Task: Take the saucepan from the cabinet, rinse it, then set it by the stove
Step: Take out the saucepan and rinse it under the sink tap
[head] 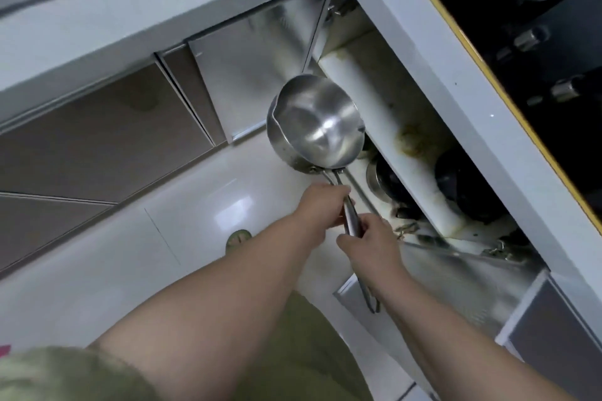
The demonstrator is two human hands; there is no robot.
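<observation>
Two bare hands are gripping the long metal handle of a stainless-steel saucepan [314, 122], holding it in the air in front of an open lower cabinet [407, 127]. The pan is round and polished, its bowl tilting toward the camera so the shiny, empty interior is showing, with a small pouring lip pressed into the rim on the left side. The left hand [321, 205] is wrapping around the handle nearer the bowl, knuckles facing up, while the right hand [368, 242] is closing its fingers around the handle's far end, just behind the left; the two hands are sitting almost touching, one after the other along the handle. Both forearms are reaching forward and slightly right from the lower edge of the view, bare to the elbow, above olive-green clothing. Inside the cabinet, dark round cookware [462, 185] is resting on a stained white shelf, beside the pan and well below it. A pale stone-like countertop [423, 52] is running above the cabinet, bordering a black glass stove [537, 42] with metal knobs. Glossy white floor tiles [202, 205] are reflecting light beneath the pan
</observation>
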